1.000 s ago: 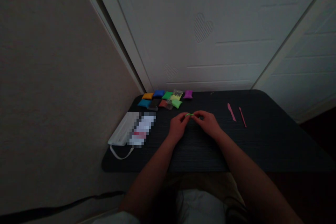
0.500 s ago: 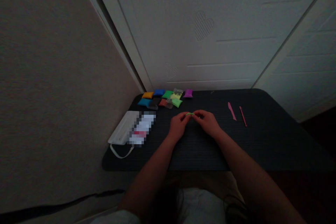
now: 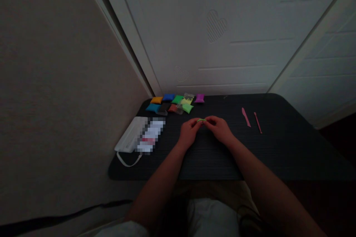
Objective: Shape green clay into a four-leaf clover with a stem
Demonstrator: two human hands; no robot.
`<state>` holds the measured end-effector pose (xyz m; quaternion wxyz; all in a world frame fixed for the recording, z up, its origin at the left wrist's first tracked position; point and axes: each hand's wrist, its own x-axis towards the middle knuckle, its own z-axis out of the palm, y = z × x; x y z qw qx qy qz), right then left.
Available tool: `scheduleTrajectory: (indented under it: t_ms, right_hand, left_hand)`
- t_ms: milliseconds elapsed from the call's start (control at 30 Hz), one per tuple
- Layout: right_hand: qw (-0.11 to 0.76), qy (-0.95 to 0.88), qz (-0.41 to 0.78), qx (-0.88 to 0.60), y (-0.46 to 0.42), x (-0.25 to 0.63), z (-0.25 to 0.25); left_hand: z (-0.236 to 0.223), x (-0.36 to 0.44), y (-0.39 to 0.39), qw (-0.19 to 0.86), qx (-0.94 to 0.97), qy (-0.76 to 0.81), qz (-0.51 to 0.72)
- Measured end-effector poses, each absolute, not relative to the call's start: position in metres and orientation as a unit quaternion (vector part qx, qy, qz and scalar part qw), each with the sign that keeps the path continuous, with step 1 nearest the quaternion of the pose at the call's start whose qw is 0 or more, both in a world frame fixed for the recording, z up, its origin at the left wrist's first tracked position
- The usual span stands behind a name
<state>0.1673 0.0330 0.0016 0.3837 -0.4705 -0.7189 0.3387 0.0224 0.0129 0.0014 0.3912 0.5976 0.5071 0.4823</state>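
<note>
Over the middle of the dark table, both my hands pinch a thin, curved strip of light-green modelling clay [image 3: 201, 120]. My left hand [image 3: 189, 132] is closed on its left end, and my right hand [image 3: 219, 129] has the other end between thumb and fingers. The fingertips nearly meet and cover most of the strip. Beyond them lies a light-green packet [image 3: 187, 108], the closest in a group of several small coloured packets. A pink plastic knife [image 3: 246, 117] and a slim pink stick tool [image 3: 258, 122] rest to the right of my right hand.
The dark table [image 3: 280, 148] stands against a white panelled door [image 3: 250, 18]. Orange [image 3: 156, 100], blue [image 3: 168, 97], teal [image 3: 153, 107] and purple [image 3: 199, 98] packets lie at the back. On the left are a white strapped case [image 3: 130, 137] and a blurred-out flat object [image 3: 151, 136].
Almost nothing differs. Both hands keep the same pinch on the green strip, with only a very slight shift of the fingers and the view.
</note>
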Motion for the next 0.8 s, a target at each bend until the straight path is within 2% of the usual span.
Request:
scheduleTrajectory:
  t_ms: [333, 567, 800]
  right_hand:
    - [0.399, -0.692, 0.386, -0.461, 0.033, 0.1665, -0.0007]
    - [0.386, -0.698, 0.369, -0.477, 0.0317, 0.1656, 0.0034]
    - [0.401, -0.694, 0.348, -0.486, 0.031, 0.1665, 0.0062]
  left_hand:
    - [0.0021, 0.0222, 0.0129, 0.39, 0.596, 0.51, 0.483]
    - [0.0015, 0.0222, 0.0131, 0.388, 0.599, 0.518, 0.472]
    - [-0.0052, 0.0229, 0.0155, 0.41, 0.564, 0.502, 0.511]
